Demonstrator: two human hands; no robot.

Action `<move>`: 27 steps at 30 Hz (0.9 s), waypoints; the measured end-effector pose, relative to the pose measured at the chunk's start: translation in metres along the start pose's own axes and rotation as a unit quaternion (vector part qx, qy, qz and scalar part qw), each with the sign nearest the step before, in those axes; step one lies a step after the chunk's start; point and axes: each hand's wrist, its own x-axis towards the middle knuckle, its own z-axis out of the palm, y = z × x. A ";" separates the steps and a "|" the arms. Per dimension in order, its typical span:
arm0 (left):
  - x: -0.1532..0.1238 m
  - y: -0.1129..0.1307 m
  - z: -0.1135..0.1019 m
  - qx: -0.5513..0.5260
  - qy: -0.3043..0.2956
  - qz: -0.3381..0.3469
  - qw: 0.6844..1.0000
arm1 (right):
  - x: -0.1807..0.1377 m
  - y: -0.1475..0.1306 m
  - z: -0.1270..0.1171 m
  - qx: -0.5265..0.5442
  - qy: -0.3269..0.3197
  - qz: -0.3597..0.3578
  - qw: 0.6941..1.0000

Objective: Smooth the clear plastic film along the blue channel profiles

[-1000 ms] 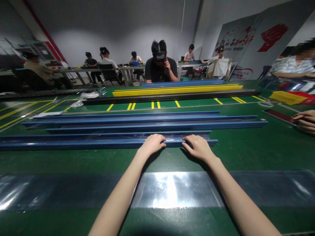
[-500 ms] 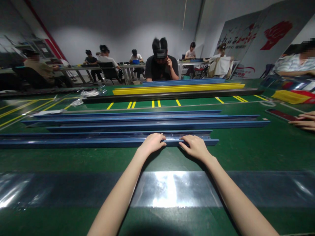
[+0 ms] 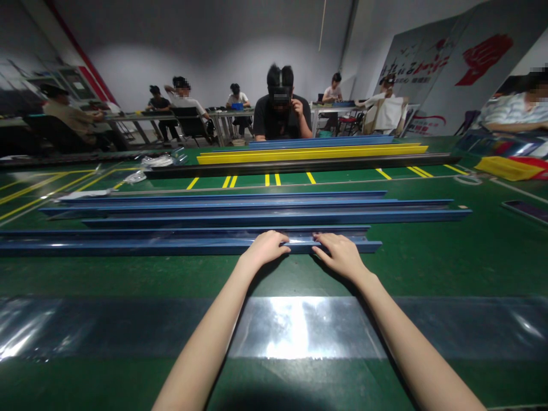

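Note:
A long blue U-shaped channel (image 3: 128, 249) lies across the table, nearest of the blue ones. My left hand (image 3: 266, 249) is over its near wall, fingers reaching inside and thumb on the outer side. A short way to the right, my right hand (image 3: 340, 250) grips that same wall in a similar way, close to the channel's right end. Some fingertips are hidden inside the channel. Between my forearms and beyond them stretches a flat, clear plastic strip (image 3: 295, 328), shiny with reflected light.
Behind lie more blue channels (image 3: 278, 217), then a black profile (image 3: 299, 165) and a yellow profile (image 3: 312, 153) on the green table (image 3: 428, 268). A phone (image 3: 526, 210) and a yellow tray (image 3: 507, 170) are at right. A person (image 3: 282, 117) sits opposite.
Another person's hand has left the right edge of view, and the phone there has shifted right. My hands and the channel stay nearly where they were.

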 end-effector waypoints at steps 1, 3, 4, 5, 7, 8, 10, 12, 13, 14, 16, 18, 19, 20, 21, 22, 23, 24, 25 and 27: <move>0.000 0.000 0.000 0.000 0.000 -0.001 1.000 | 0.000 0.000 0.000 0.000 0.000 0.001 1.000; 0.000 0.000 -0.001 0.001 -0.001 -0.001 1.000 | 0.000 -0.001 -0.001 0.000 -0.002 0.001 1.000; 0.000 0.000 -0.001 0.001 -0.001 0.000 1.000 | 0.000 -0.001 -0.001 0.000 -0.004 0.002 1.000; 0.000 -0.001 -0.001 0.002 -0.001 0.002 1.000 | 0.000 -0.001 -0.001 -0.001 -0.005 0.003 1.000; -0.001 -0.001 0.000 0.002 -0.001 0.004 1.000 | 0.000 -0.001 -0.002 0.000 -0.007 0.004 1.000; 0.000 -0.001 0.000 0.002 -0.001 0.004 1.000 | 0.000 -0.001 -0.002 0.001 -0.007 0.004 1.000; -0.001 -0.001 0.000 0.001 -0.002 0.001 1.000 | 0.000 -0.001 -0.001 0.002 -0.008 0.003 1.000; -0.001 -0.002 -0.001 -0.003 -0.004 -0.004 1.000 | 0.000 -0.001 -0.001 0.001 -0.007 0.004 1.000; -0.001 -0.002 -0.001 -0.006 -0.005 -0.007 1.000 | 0.000 -0.001 -0.001 0.000 -0.006 0.004 1.000; -0.001 -0.002 -0.001 -0.010 -0.006 -0.008 1.000 | 0.000 -0.001 -0.001 0.000 -0.006 0.004 1.000; 0.000 -0.004 -0.001 -0.024 -0.004 -0.006 1.000 | 0.000 -0.001 -0.001 0.000 -0.006 0.003 1.000; 0.000 -0.006 0.000 -0.045 0.001 0.001 0.999 | 0.000 -0.001 0.000 -0.001 -0.005 0.004 1.000; 0.001 -0.007 0.000 -0.056 0.004 0.005 0.998 | 0.000 -0.001 0.000 -0.002 -0.005 0.004 1.000; 0.001 -0.008 0.001 -0.067 0.007 0.009 0.998 | 0.000 -0.001 0.000 -0.003 -0.006 0.005 1.000; 0.001 -0.009 0.001 -0.076 0.009 0.011 0.997 | 0.000 -0.001 0.000 -0.003 -0.006 0.005 1.000; 0.002 -0.010 0.001 -0.082 0.011 0.012 0.997 | 0.000 -0.001 0.000 -0.004 -0.006 0.006 1.000; 0.002 -0.010 0.001 -0.086 0.012 0.011 0.996 | 0.000 -0.001 0.000 -0.003 -0.007 0.005 1.000; 0.002 -0.011 0.001 -0.087 0.014 0.010 0.996 | 0.000 -0.001 -0.001 -0.002 -0.007 0.004 1.000; 0.002 -0.011 0.001 -0.088 0.016 0.009 0.996 | 0.000 -0.001 -0.001 -0.001 -0.006 0.003 1.000; 0.002 -0.011 0.002 -0.088 0.023 0.007 0.996 | -0.001 -0.002 -0.001 -0.001 -0.004 0.001 1.000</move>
